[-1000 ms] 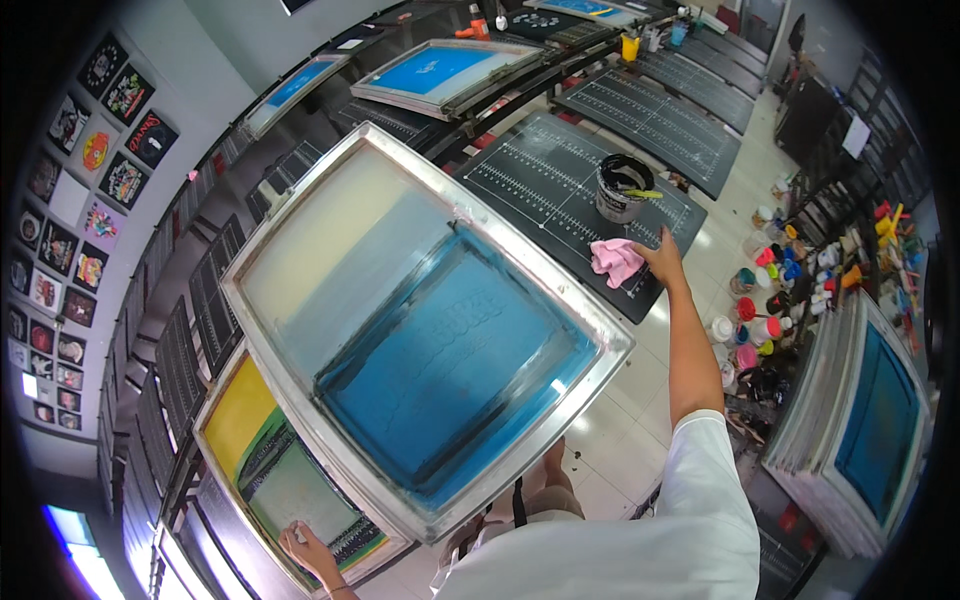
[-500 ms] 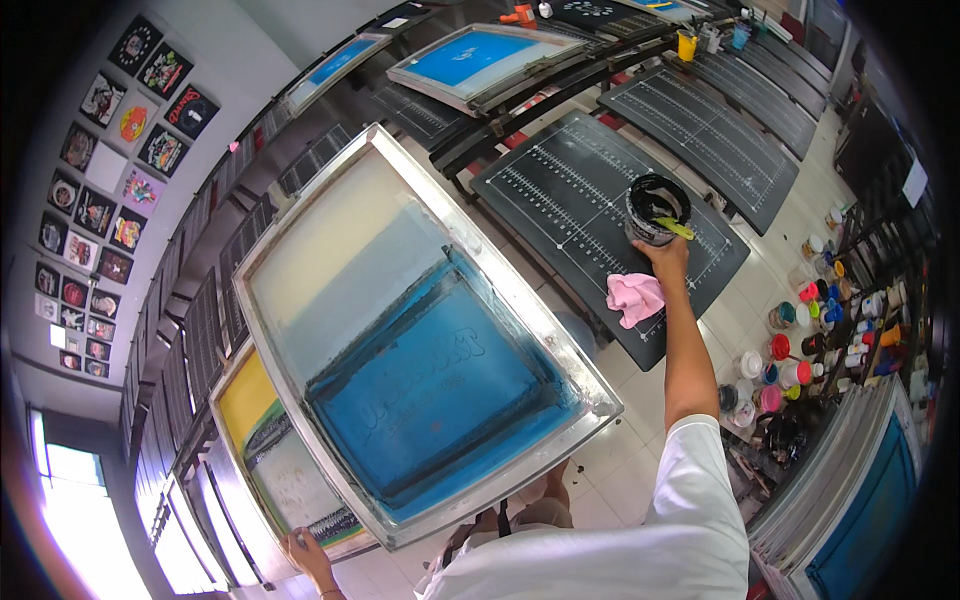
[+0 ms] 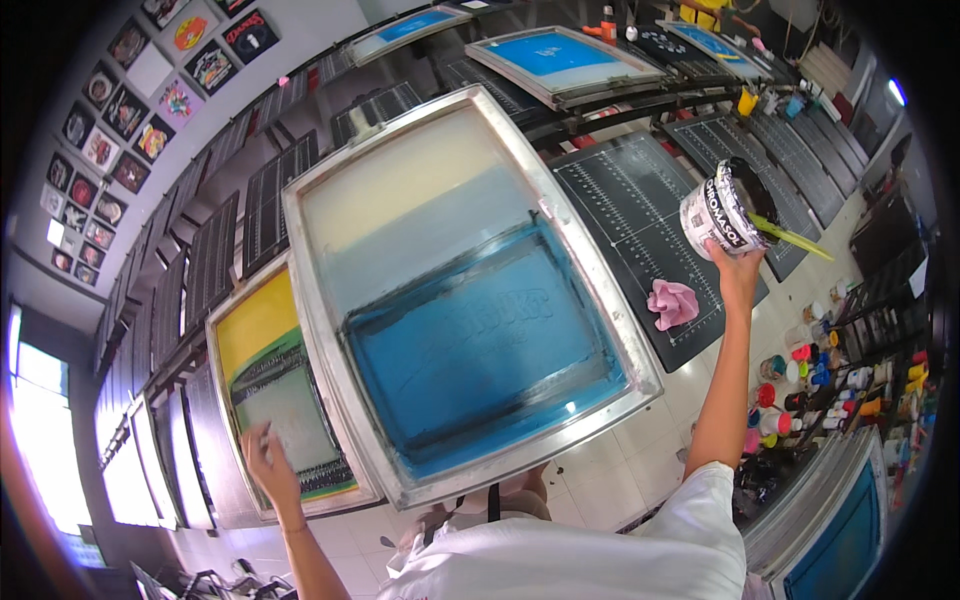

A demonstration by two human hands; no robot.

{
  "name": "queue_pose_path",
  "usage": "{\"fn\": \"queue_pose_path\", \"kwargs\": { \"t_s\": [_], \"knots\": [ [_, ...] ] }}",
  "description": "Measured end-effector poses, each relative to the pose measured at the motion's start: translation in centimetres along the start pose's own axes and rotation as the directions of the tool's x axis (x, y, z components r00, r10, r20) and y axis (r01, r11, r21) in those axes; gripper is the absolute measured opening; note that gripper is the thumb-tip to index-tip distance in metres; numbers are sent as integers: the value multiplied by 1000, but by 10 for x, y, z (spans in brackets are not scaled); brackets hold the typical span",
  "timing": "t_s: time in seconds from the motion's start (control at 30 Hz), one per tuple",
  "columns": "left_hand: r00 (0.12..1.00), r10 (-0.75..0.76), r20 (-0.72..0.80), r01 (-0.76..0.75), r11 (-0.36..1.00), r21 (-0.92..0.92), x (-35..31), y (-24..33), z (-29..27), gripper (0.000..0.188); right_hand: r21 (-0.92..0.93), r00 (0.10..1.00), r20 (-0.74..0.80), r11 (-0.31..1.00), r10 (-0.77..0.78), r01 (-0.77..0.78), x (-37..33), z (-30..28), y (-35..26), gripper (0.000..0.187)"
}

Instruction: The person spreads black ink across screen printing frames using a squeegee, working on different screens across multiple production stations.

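Note:
My right hand [image 3: 737, 268] grips a white ink tub [image 3: 712, 222] from below and behind, its rim and inside coated in black ink. The tub is held tilted above a black platen [image 3: 625, 205], and a yellow-green spatula [image 3: 795, 238] sticks out over its rim. My left hand [image 3: 266, 462] hovers with nothing in it, fingers loosely apart, above a smaller screen frame [image 3: 262, 318] with yellow and green on its mesh. Between my hands a large metal-framed printing screen [image 3: 645, 385] slants upward, its blue mesh area edged with dark ink smears.
A crumpled pink cloth [image 3: 673, 305] lies on the platen near its front edge. Beyond it stand another blue screen [image 3: 560, 55] and more black platens [image 3: 750, 150]. Several ink pots [image 3: 800, 375] crowd the floor and shelf at right, near leaning frames [image 3: 830, 520].
My right hand has lifted the ink tub and tipped it, so its side now shows. My left hand has moved from the smaller frame's lower edge to above its mesh. The view has shifted.

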State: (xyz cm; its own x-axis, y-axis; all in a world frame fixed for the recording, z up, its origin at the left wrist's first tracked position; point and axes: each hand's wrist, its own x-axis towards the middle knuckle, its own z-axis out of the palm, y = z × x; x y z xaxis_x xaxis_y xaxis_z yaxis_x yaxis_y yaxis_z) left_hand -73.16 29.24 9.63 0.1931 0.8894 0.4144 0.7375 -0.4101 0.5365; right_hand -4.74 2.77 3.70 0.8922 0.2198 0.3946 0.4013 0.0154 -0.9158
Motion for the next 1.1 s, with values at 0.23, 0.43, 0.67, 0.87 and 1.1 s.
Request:
{"fn": "queue_pose_path", "kwargs": {
  "t_s": [0.23,0.43,0.67,0.87,1.1],
  "knots": [
    [830,483,280,-297,807,-510,43,103,7,68,-45,827,548,992,126,-121,-171,88,-200,66],
    [659,715,234,-416,606,-679,38,-8,-38,113,61,663,742,974,103,-219,-404,189,-267,82],
    [642,628,440,-197,689,-697,17,-177,-118,128,52,493,855,917,163,-395,-560,299,-329,79],
    [740,554,381,-50,610,-791,14,-233,-158,123,-89,350,931,995,102,-54,-600,340,-378,84],
    [877,433,209,-129,631,-765,3,-267,-175,105,-18,312,949,986,-35,166,-588,326,-350,114]
  ]
}}
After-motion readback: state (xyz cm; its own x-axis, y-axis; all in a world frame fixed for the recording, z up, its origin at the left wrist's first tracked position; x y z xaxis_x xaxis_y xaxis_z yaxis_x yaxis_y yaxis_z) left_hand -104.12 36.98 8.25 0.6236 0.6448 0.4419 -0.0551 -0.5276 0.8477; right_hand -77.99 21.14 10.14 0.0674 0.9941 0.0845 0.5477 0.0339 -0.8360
